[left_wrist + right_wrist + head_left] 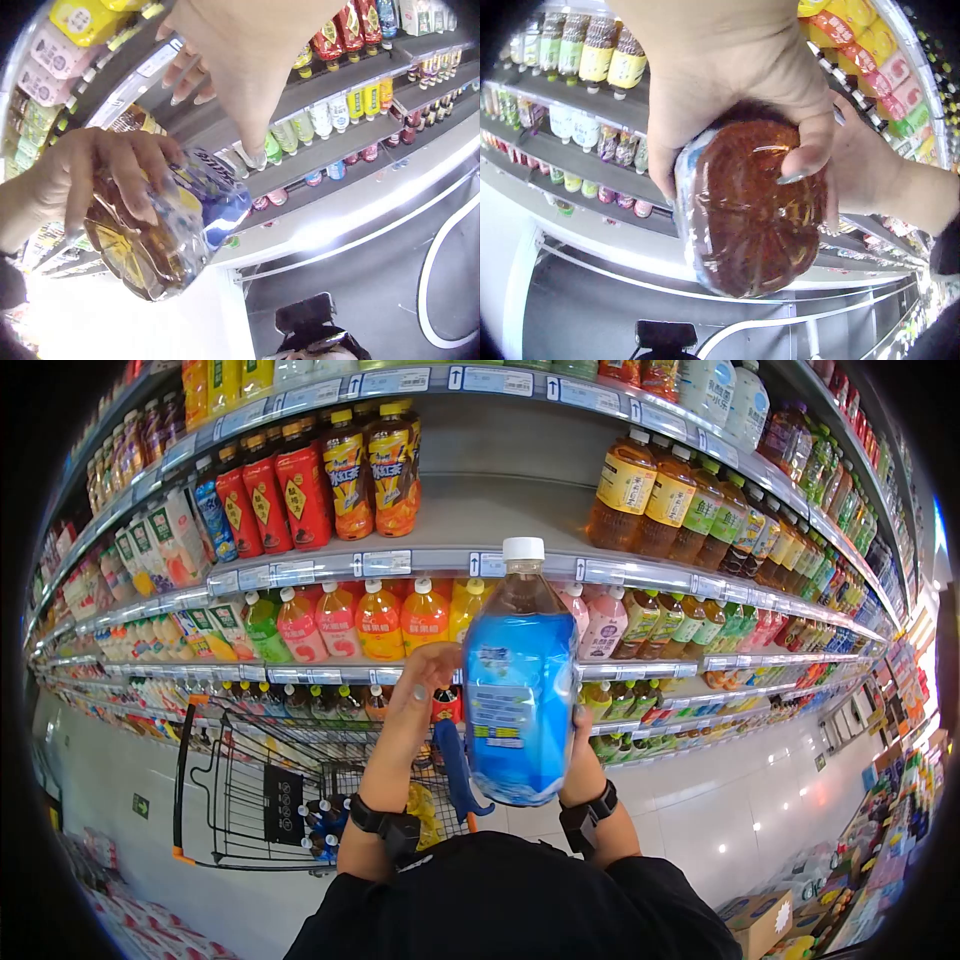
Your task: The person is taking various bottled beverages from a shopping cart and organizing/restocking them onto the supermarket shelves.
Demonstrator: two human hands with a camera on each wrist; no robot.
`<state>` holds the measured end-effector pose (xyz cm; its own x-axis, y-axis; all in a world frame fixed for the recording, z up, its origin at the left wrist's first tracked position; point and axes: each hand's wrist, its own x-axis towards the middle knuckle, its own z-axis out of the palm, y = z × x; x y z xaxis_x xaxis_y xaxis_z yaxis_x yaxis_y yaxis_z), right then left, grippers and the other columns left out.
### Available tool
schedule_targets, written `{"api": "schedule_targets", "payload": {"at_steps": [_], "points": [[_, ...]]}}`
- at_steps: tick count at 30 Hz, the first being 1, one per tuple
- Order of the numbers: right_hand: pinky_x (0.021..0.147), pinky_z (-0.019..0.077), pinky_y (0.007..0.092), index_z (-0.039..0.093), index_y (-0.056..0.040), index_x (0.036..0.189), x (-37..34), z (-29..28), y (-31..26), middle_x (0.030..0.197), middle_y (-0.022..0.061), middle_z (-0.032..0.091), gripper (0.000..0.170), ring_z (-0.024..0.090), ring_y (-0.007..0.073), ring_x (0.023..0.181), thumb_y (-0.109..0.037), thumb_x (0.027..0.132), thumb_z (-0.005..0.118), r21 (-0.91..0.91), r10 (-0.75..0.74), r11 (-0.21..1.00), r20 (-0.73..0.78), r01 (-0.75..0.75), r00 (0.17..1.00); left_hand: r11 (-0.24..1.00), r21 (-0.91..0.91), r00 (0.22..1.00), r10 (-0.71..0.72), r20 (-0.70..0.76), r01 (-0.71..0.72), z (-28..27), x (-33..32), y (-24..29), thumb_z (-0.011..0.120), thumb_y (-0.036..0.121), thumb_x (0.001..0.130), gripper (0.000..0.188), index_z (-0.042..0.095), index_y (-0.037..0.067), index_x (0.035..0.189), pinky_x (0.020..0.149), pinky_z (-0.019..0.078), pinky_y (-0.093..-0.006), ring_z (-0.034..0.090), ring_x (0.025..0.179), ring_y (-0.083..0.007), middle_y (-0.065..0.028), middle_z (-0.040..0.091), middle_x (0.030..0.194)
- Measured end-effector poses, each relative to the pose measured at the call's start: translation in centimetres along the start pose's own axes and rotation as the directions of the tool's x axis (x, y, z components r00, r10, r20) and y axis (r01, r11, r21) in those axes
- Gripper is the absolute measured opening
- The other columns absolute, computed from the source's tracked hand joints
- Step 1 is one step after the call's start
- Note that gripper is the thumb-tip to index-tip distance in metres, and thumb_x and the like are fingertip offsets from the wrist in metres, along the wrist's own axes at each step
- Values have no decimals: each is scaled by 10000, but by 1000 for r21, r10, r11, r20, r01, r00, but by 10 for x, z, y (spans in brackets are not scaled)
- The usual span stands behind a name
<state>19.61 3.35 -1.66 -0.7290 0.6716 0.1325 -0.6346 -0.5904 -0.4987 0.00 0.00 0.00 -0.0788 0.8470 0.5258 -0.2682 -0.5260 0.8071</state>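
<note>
A large drink bottle (pixel 518 690) with a white cap, blue label and brown liquid is upright before my chest, its printed side toward me. My right hand (pixel 727 75) grips it from the right side, thumb over the brown base in the right wrist view; most of that hand (pixel 582 732) is hidden behind the bottle in the head view. My left hand (pixel 424 682) is raised at the bottle's left with loosely bent fingers. In the left wrist view a gap shows between this left hand (pixel 232 60) and the bottle (pixel 165 217).
Drink shelves (pixel 500 510) curve across the front, with red cartons (pixel 302 495) and iced tea bottles (pixel 392 470) at upper left, tea bottles (pixel 625 490) at right. A shopping cart (pixel 240 800) holding several bottles stands at lower left. Cardboard boxes (pixel 762 922) sit at lower right.
</note>
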Motion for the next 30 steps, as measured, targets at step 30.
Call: {"api": "schedule_targets", "payload": {"at_steps": [30], "points": [[929, 454, 388, 360, -13, 1316, 49, -6, 118, 1215, 159, 537, 786, 563, 267, 1075, -303, 678, 717, -194, 205, 967, 220, -163, 954, 941, -127, 944, -296, 146, 314, -80, -99, 74, 759, 260, 665, 879, 277, -4, 1351, 982, 373, -365, 430, 1192, -243, -140, 437, 1300]]}}
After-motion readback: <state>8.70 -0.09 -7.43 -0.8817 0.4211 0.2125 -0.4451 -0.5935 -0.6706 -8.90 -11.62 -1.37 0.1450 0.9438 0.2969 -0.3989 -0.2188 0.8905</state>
